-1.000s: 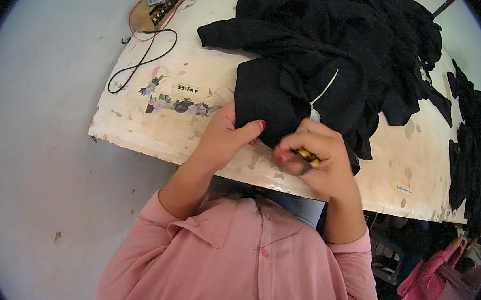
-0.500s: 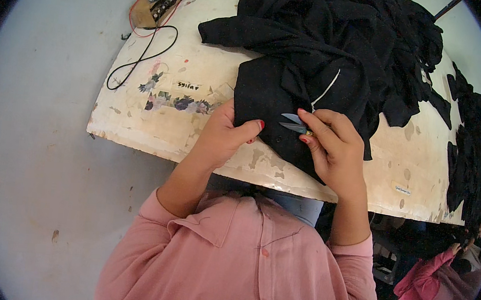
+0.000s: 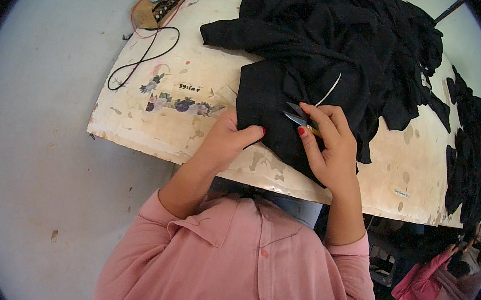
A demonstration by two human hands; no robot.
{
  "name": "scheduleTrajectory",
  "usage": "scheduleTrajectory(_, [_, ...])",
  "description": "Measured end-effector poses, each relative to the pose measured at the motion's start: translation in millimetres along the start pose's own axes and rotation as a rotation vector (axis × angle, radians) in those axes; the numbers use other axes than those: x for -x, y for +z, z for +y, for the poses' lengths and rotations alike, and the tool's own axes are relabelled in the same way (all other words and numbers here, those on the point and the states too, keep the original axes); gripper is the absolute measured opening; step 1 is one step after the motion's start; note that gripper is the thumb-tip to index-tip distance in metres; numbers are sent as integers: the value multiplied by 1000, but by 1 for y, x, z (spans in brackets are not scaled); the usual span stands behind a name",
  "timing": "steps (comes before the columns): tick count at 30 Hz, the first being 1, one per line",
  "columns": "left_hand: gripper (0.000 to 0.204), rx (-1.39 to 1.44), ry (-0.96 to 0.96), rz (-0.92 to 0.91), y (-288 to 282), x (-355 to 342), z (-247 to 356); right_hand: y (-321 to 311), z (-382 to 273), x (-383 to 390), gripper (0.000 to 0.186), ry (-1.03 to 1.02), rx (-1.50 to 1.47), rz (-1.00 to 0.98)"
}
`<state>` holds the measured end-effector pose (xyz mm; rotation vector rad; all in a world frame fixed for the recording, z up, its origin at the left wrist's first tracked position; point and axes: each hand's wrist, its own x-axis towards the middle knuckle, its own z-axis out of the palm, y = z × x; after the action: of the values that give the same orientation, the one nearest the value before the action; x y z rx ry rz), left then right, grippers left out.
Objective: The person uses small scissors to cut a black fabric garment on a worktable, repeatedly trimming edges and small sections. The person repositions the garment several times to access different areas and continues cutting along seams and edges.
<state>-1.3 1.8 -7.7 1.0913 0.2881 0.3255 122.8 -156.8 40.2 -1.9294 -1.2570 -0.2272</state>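
Observation:
A black garment point(image 3: 281, 87) lies bunched on the table, its near edge between my hands. My left hand point(image 3: 227, 139) pinches the garment's left edge, thumb on top and fingers underneath, mostly hidden. In my right hand point(image 3: 333, 144) is a pair of small thread snips point(image 3: 297, 119), held between thumb and fingers. Their two blades point left and stand apart just above the cloth. Beyond my right fingers a white cord point(image 3: 331, 90) runs up along the fabric.
The worn, pale table point(image 3: 156, 127) has flower stickers at its left. An electronic device in a brown casing point(image 3: 160, 4) with a looped black cable point(image 3: 143, 61) sits at the far left. More black cloth point(image 3: 346, 15) is heaped behind. Another person in pink point(image 3: 421, 283) is at lower right.
My right hand with the snips has shifted slightly up, and the snips have turned a little. My left hand keeps its pinch on the garment almost in place.

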Motion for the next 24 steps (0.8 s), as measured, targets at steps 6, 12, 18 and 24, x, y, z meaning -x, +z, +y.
scheduleTrajectory(6, [21, -19, -10, 9, 1, 2, -8, 10, -7, -2, 27, -25, -53, -33])
scheduleTrajectory(12, [14, 27, -156, 78, -4, 2, -10, 27, 0, -12, 10, 102, -292, 13])
scheduleTrajectory(18, [20, 141, -156, 121, -2, 4, -2, 4, 7, 0, 27, 372, -516, -53])
scheduleTrajectory(24, [18, 212, -142, 119, 4, 4, 2, -2, 4, 7, 32, 90, 42, -67])
